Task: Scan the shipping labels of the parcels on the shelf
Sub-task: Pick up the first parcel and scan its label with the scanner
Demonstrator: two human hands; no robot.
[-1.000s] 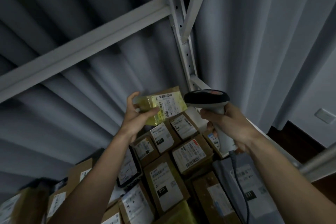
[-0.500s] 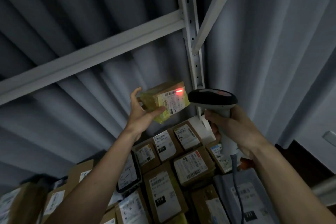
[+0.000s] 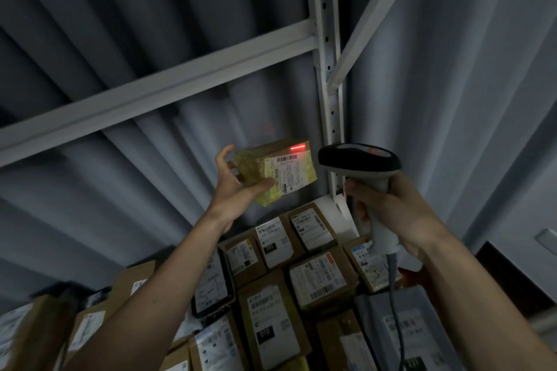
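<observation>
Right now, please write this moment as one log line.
left hand: holds yellow parcel | right hand: grips scanner | red beam: above barcode

Two hands, left hand (image 3: 238, 187) and right hand (image 3: 388, 205), one scanner (image 3: 358, 159), one raised parcel (image 3: 277, 172).

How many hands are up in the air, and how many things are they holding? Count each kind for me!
Hands: 2, the left hand and the right hand
Black and grey handheld barcode scanner, gripped by the right hand: 1
Small cardboard parcel wrapped in yellow tape, held by the left hand: 1
Total: 4
</observation>
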